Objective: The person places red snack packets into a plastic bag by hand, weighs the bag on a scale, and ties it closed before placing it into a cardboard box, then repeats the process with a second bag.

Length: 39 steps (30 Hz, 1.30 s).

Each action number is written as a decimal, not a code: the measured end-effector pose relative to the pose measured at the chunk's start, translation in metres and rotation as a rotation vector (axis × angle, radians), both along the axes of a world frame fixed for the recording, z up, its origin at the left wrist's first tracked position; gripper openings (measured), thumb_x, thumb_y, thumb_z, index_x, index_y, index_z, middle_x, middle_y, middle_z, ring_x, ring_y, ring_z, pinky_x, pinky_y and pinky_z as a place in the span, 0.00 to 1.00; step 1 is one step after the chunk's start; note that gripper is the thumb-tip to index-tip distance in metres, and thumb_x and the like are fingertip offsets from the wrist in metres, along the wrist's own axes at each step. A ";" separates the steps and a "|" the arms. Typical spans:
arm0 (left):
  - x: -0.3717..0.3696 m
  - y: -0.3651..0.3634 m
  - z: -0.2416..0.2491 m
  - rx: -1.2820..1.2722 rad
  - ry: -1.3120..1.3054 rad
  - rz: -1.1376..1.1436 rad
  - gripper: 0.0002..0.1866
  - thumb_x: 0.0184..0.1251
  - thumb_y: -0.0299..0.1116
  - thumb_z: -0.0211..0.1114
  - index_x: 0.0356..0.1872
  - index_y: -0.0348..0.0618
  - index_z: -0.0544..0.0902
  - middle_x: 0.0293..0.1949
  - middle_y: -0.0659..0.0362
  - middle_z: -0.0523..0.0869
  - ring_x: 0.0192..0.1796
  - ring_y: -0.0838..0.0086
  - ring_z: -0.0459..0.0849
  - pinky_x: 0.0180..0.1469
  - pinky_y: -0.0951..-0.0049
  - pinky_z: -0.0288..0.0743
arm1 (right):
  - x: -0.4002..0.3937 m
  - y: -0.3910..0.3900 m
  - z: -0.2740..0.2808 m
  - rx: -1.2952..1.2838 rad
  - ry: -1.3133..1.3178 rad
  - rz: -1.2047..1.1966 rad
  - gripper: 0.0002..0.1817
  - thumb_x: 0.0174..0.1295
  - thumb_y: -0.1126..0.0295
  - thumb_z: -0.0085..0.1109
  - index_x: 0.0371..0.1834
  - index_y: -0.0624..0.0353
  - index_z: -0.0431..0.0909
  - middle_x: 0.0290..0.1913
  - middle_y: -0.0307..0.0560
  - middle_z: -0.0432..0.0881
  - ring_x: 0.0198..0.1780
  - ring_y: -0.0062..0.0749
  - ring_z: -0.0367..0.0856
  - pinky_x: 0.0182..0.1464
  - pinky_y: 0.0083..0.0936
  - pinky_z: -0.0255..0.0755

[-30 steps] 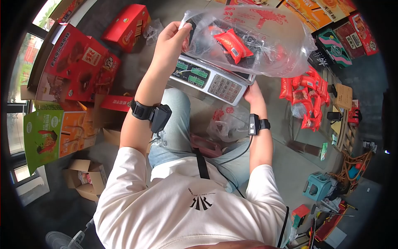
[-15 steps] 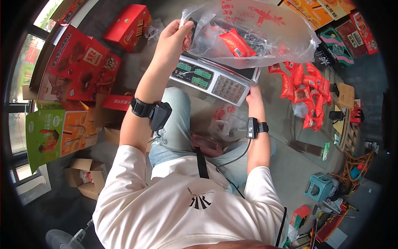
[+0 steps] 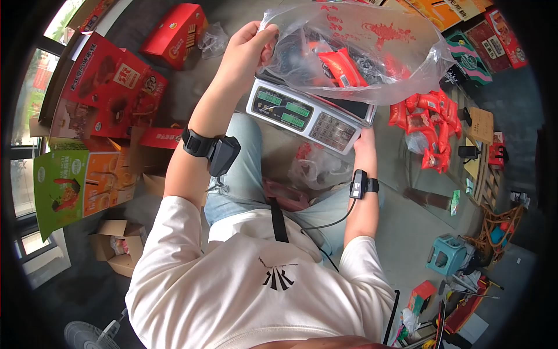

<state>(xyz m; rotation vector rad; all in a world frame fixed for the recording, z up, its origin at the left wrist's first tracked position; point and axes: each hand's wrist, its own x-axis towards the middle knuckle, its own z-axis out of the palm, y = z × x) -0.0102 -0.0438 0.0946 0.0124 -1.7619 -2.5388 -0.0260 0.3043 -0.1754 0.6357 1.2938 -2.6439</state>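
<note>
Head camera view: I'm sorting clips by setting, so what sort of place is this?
Probably a small shop's packing or storage room, judging by the digital scale, printed boxes and pile of red packets.

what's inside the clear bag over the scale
A red packet shows in the clear bag; more red shows through the plastic. Whatever lies under the packet is covered.

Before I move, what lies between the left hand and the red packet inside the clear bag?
Crumpled film of the clear bag lies between the left hand and red packet in the head view; dark shapes there are too blurred.
</note>
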 end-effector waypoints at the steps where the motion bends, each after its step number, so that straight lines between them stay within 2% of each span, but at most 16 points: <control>1: 0.001 0.003 0.002 -0.008 0.005 0.003 0.07 0.68 0.35 0.57 0.36 0.42 0.75 0.24 0.68 0.70 0.24 0.86 0.65 0.27 0.82 0.57 | 0.000 0.006 -0.004 -0.005 -0.009 -0.015 0.18 0.60 0.63 0.58 0.50 0.61 0.75 0.49 0.51 0.80 0.48 0.41 0.80 0.53 0.40 0.74; 8: 0.006 0.010 0.004 0.048 -0.017 -0.067 0.07 0.68 0.34 0.57 0.36 0.41 0.75 0.24 0.67 0.70 0.24 0.85 0.64 0.26 0.82 0.57 | 0.010 0.014 0.022 -0.021 -0.035 0.027 0.19 0.61 0.60 0.58 0.50 0.60 0.75 0.49 0.50 0.80 0.49 0.40 0.79 0.52 0.40 0.74; 11: 0.007 0.014 0.006 0.067 0.001 -0.071 0.07 0.68 0.34 0.57 0.36 0.41 0.75 0.24 0.67 0.70 0.24 0.85 0.64 0.27 0.82 0.57 | 0.011 0.027 0.031 0.088 -0.053 0.098 0.18 0.61 0.58 0.58 0.49 0.58 0.76 0.44 0.46 0.81 0.44 0.36 0.80 0.47 0.36 0.75; 13: 0.009 0.016 0.008 0.077 0.003 -0.074 0.07 0.68 0.35 0.57 0.36 0.41 0.75 0.24 0.67 0.71 0.24 0.84 0.64 0.27 0.82 0.57 | 0.018 0.034 0.054 0.312 -0.180 0.181 0.16 0.61 0.57 0.57 0.47 0.54 0.76 0.38 0.40 0.80 0.37 0.29 0.78 0.40 0.30 0.74; 14: 0.009 0.016 0.008 0.081 0.008 -0.072 0.08 0.68 0.35 0.57 0.36 0.42 0.75 0.24 0.67 0.71 0.24 0.84 0.65 0.27 0.82 0.57 | 0.013 0.047 0.048 0.448 -0.220 0.139 0.14 0.61 0.57 0.57 0.45 0.51 0.76 0.35 0.37 0.78 0.34 0.24 0.75 0.37 0.26 0.70; 15: 0.009 0.016 0.008 0.083 0.006 -0.072 0.08 0.68 0.35 0.57 0.36 0.42 0.75 0.24 0.67 0.71 0.24 0.84 0.65 0.27 0.82 0.57 | 0.011 0.058 0.056 0.678 -0.220 0.111 0.13 0.62 0.57 0.56 0.46 0.49 0.75 0.37 0.36 0.78 0.36 0.22 0.75 0.37 0.28 0.69; 16: 0.009 0.014 0.006 0.125 0.018 -0.087 0.08 0.68 0.35 0.56 0.36 0.42 0.75 0.24 0.67 0.71 0.25 0.84 0.65 0.28 0.82 0.58 | 0.014 0.055 0.070 0.857 -0.138 -0.114 0.17 0.60 0.57 0.57 0.48 0.54 0.74 0.41 0.39 0.78 0.41 0.26 0.76 0.43 0.33 0.70; 18: 0.011 0.013 0.005 0.165 0.031 -0.097 0.08 0.68 0.36 0.56 0.36 0.42 0.75 0.24 0.68 0.71 0.25 0.84 0.66 0.28 0.81 0.59 | -0.020 0.097 0.049 1.526 0.370 -0.380 0.25 0.59 0.52 0.56 0.52 0.58 0.72 0.50 0.46 0.77 0.51 0.38 0.75 0.53 0.40 0.68; 19: 0.012 0.014 0.005 0.217 0.035 -0.109 0.09 0.69 0.36 0.56 0.35 0.42 0.75 0.24 0.67 0.71 0.25 0.83 0.66 0.29 0.81 0.60 | -0.030 0.101 0.054 1.715 0.409 -0.427 0.26 0.58 0.51 0.56 0.52 0.58 0.71 0.51 0.47 0.76 0.52 0.40 0.74 0.54 0.40 0.68; 22: 0.014 0.010 0.001 0.241 0.039 -0.089 0.09 0.69 0.37 0.54 0.35 0.42 0.75 0.24 0.67 0.72 0.25 0.82 0.67 0.30 0.80 0.61 | -0.049 0.095 0.055 2.013 0.210 -0.278 0.28 0.58 0.49 0.55 0.54 0.59 0.71 0.53 0.50 0.74 0.54 0.44 0.72 0.56 0.42 0.66; 29: 0.020 -0.005 -0.005 0.199 0.015 -0.039 0.08 0.69 0.35 0.54 0.35 0.43 0.76 0.24 0.67 0.73 0.26 0.82 0.67 0.32 0.79 0.63 | -0.056 0.075 0.048 2.141 0.031 -0.149 0.34 0.56 0.44 0.54 0.56 0.61 0.69 0.58 0.57 0.70 0.60 0.53 0.68 0.60 0.45 0.63; 31: 0.022 -0.007 -0.005 0.194 0.006 -0.032 0.08 0.69 0.35 0.54 0.35 0.43 0.76 0.24 0.67 0.73 0.26 0.83 0.67 0.32 0.79 0.63 | -0.056 0.071 0.054 2.015 -0.312 -0.238 0.40 0.49 0.42 0.60 0.58 0.62 0.66 0.56 0.59 0.71 0.58 0.55 0.69 0.59 0.47 0.63; 32: 0.022 -0.007 -0.005 0.194 -0.003 -0.032 0.08 0.69 0.35 0.54 0.35 0.43 0.75 0.24 0.67 0.72 0.26 0.83 0.67 0.32 0.79 0.63 | -0.056 0.073 0.058 1.971 -0.347 -0.194 0.41 0.47 0.44 0.61 0.57 0.64 0.65 0.56 0.61 0.69 0.57 0.59 0.68 0.60 0.47 0.62; 36: 0.023 -0.004 -0.003 0.172 -0.035 -0.003 0.08 0.69 0.35 0.54 0.35 0.43 0.75 0.24 0.67 0.72 0.26 0.83 0.68 0.33 0.79 0.63 | -0.058 0.084 0.058 2.007 -0.485 -0.073 0.42 0.45 0.46 0.63 0.58 0.63 0.64 0.59 0.61 0.68 0.60 0.57 0.67 0.60 0.46 0.61; 38: 0.023 -0.005 -0.005 0.153 -0.021 -0.009 0.08 0.70 0.35 0.53 0.36 0.43 0.75 0.25 0.67 0.72 0.26 0.83 0.68 0.32 0.80 0.63 | -0.053 0.093 0.044 2.072 -0.354 -0.095 0.38 0.44 0.44 0.62 0.54 0.60 0.71 0.49 0.57 0.79 0.58 0.53 0.71 0.60 0.45 0.61; 39: 0.024 -0.001 -0.004 0.162 -0.013 -0.019 0.08 0.70 0.35 0.53 0.36 0.43 0.75 0.25 0.67 0.72 0.26 0.83 0.68 0.32 0.80 0.63 | -0.031 0.085 0.052 1.855 -0.277 -0.181 0.37 0.42 0.48 0.64 0.54 0.59 0.69 0.43 0.53 0.83 0.53 0.52 0.76 0.57 0.45 0.64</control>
